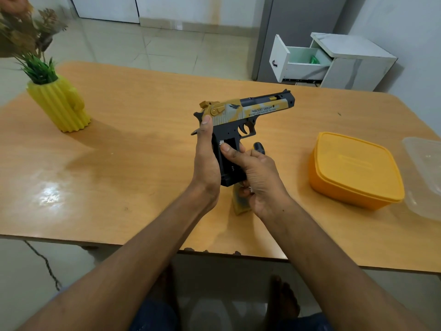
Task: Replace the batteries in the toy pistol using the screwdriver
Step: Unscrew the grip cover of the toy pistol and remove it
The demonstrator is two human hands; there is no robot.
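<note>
Pistol (241,115) up off the surface (143,163), barrel pointing right, grip hanging down between both hands. Left hand (206,161) wraps the grip's back, thumb up. Right hand (256,175) presses its thumb on the grip's side panel, fingers curled around a yellowish object, likely the screwdriver (259,147).

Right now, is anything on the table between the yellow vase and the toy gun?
No. In the head view, only bare table lies between the yellow vase and the toy pistol.
</note>
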